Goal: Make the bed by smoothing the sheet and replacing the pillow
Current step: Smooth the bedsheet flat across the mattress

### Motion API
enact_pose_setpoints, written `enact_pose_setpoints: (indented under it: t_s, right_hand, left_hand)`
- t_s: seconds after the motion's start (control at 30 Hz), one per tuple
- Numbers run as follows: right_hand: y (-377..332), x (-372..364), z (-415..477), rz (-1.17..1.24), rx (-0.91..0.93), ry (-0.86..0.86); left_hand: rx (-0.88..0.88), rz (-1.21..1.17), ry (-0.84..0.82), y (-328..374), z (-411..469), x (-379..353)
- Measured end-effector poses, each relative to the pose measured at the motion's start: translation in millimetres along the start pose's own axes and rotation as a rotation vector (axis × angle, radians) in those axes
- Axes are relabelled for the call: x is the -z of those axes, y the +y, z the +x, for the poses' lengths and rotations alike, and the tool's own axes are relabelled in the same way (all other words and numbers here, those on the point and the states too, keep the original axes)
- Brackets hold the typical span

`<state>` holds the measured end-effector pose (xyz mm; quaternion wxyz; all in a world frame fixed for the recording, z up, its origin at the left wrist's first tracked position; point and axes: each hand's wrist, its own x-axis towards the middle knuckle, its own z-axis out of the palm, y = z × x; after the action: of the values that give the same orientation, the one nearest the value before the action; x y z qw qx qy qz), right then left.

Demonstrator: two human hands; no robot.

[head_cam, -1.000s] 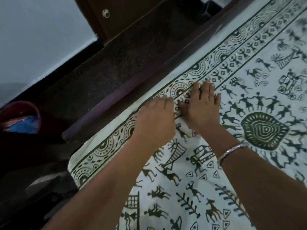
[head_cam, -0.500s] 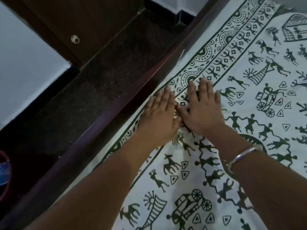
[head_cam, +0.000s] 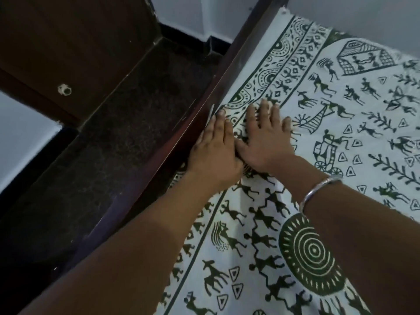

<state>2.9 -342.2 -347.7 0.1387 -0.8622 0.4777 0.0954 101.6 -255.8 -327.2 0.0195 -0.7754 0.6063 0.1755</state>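
We lay the left hand [head_cam: 216,153] and right hand [head_cam: 266,137] flat and side by side, fingers [head_cam: 263,112] straight and released, grasping nothing. The sheet [head_cam: 341,133] lies spread on the bed under and beyond the fingers. Its printed border runs past the fingertips along the bed rail [head_cam: 181,142], just left of the left fingers. We judge smoothing as partly done: the cloth right of the fingers looks flat, with soft folds behind them. No pillow is in view, so replacement is pending. Open room lies ahead and right of the fingers; left of them the rail drops to the floor [head_cam: 113,155]
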Motion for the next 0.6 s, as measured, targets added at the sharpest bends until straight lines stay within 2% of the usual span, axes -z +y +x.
enact_pose_setpoints:
  t_s: [0.1, 0.17, 0.2, 0.27, 0.33, 0.43, 0.53, 0.6]
  right_hand:
    - [9.6, 12.0, 9.9, 0.032, 0.157, -0.04]
    - [25.0, 22.9, 15.7, -0.005, 0.213, -0.02]
    - [34.1, 27.7, 19.5, -0.009, 0.169, 0.021]
    - [50.0, 32.6, 30.0, 0.031, -0.053, 0.072]
    - [55.8, 28.4, 39.8, 0.027, -0.169, 0.009]
    - [57.6, 23.9, 49.9, -0.032, -0.062, -0.013]
    - [71.5, 37.2, 61.4, -0.044, 0.103, -0.007]
    - [83.9, 44.3, 73.8, -0.055, 0.052, 0.03]
  left_hand:
    - [0.061, 0.065, -0.065, 16.0, 18.0, 8.5]
    - [-0.046, 0.062, -0.021, 30.1, 28.7, 17.2]
    - [-0.099, 0.021, -0.012, 34.4, 37.2, 22.6]
    - [-0.125, -0.051, -0.059, 34.0, 60.5, 31.0]
    - [-0.089, -0.014, -0.101, 29.2, 82.6, 33.4]
    - [-0.001, -0.025, -0.097, 36.9, 99.2, 33.3]
    - [-0.119, 0.002, 0.005, 47.9, 115.8, 37.4]
    - [-0.12, 0.004, -0.026, 45.4, 133.1, 41.7]
